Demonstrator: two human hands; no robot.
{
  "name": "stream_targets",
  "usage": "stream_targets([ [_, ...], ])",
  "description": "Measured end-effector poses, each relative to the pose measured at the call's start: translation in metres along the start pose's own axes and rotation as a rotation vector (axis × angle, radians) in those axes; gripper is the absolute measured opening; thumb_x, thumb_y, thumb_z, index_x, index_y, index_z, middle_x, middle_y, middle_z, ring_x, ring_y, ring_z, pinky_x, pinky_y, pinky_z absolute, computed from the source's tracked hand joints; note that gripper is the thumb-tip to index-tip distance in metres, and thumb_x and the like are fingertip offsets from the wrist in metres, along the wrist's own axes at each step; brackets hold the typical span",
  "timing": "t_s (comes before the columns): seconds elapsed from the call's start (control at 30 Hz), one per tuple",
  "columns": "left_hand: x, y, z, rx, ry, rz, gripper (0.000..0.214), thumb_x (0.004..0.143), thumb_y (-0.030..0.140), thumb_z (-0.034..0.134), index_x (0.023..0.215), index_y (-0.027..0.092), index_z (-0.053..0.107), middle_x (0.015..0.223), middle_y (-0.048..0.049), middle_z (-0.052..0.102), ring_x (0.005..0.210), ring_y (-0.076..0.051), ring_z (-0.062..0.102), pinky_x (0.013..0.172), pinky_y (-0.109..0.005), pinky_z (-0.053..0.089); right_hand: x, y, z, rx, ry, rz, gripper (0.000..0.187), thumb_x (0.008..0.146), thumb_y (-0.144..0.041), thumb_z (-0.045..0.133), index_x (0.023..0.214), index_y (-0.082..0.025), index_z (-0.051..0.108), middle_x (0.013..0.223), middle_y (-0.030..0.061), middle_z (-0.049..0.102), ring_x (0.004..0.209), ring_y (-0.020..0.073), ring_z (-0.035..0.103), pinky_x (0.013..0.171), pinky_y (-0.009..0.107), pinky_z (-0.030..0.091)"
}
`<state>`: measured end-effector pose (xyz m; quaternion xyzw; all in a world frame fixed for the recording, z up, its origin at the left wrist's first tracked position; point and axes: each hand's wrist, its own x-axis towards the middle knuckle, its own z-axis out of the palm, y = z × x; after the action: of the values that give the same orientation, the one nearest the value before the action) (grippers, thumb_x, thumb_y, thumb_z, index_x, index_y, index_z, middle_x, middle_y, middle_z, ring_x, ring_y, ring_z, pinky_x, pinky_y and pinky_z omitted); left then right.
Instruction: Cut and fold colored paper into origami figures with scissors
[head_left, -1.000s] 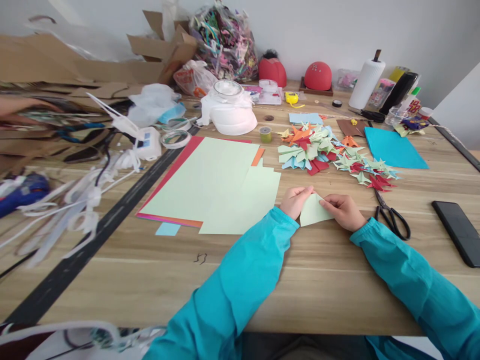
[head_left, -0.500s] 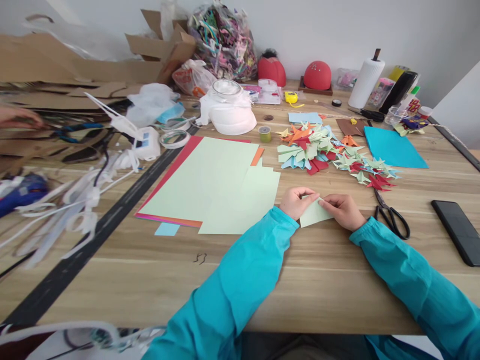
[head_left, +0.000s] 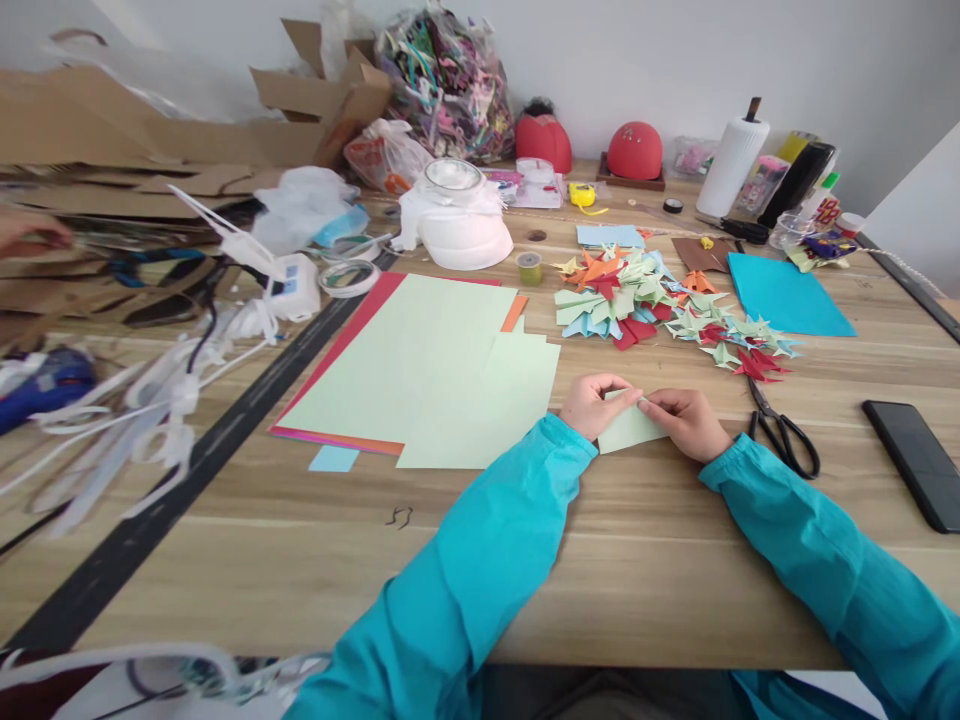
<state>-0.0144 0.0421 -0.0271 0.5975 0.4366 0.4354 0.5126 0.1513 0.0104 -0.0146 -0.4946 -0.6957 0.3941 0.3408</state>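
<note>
Both my hands rest on the wooden table (head_left: 637, 560) and pinch a small pale green paper square (head_left: 628, 430). My left hand (head_left: 594, 403) curls over its left top edge, fingers closed on it. My right hand (head_left: 688, 422) grips the right top edge, fingertips meeting the left hand's. The paper lies partly folded between them. Just beyond lies a pile of folded paper shapes (head_left: 660, 305) in green, red, orange and blue. Both my sleeves are teal.
Large pale green sheets (head_left: 435, 365) over red and orange ones lie to the left. Black scissors (head_left: 784, 432) and a black phone (head_left: 913, 462) sit to the right, a blue sheet (head_left: 787, 295) beyond. Cardboard, tape rolls and white straps crowd the left. Another person's hand (head_left: 22, 232) shows at far left.
My left fingers have curled further over the paper's top edge, pressing it lower. The other person's hand at far left has drawn back slightly.
</note>
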Motion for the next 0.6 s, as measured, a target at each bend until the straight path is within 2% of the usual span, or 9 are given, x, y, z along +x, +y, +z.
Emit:
stream_targets([
  [0.17, -0.0008, 0.0041, -0.0021, 0.026, -0.090, 0.023, 0.020, 0.066, 0.036, 0.068, 0.066, 0.016, 0.067, 0.070, -0.0024, 0.068, 0.069, -0.016, 0.059, 0.068, -0.027, 0.044, -0.0005, 0.0015, -0.0014, -0.008, -0.043, -0.007, 0.046, 0.083, -0.055, 0.051, 0.068, -0.014, 0.064, 0.061, 0.0012, 0.053, 0.057, 0.0115, 0.043, 0.051, 0.024, 0.035],
  [0.37, -0.0026, 0.0054, -0.0030, 0.050, -0.164, 0.016, 0.020, 0.069, 0.035, 0.065, 0.066, 0.016, 0.066, 0.065, -0.0003, 0.064, 0.063, -0.013, 0.053, 0.063, -0.026, 0.040, -0.0009, 0.0002, -0.0026, 0.028, -0.096, 0.018, 0.047, 0.080, -0.056, 0.053, 0.063, -0.014, 0.062, 0.056, -0.0010, 0.046, 0.053, 0.0099, 0.037, 0.048, 0.024, 0.030],
  [0.6, -0.0012, 0.0028, -0.0025, -0.024, -0.094, 0.005, 0.022, 0.068, 0.037, 0.067, 0.067, 0.016, 0.066, 0.067, -0.0018, 0.065, 0.064, -0.014, 0.054, 0.062, -0.026, 0.041, -0.0005, -0.0045, -0.0028, 0.098, -0.064, 0.035, 0.047, 0.078, -0.060, 0.053, 0.066, -0.015, 0.059, 0.060, -0.0002, 0.048, 0.057, 0.0108, 0.039, 0.052, 0.024, 0.034],
])
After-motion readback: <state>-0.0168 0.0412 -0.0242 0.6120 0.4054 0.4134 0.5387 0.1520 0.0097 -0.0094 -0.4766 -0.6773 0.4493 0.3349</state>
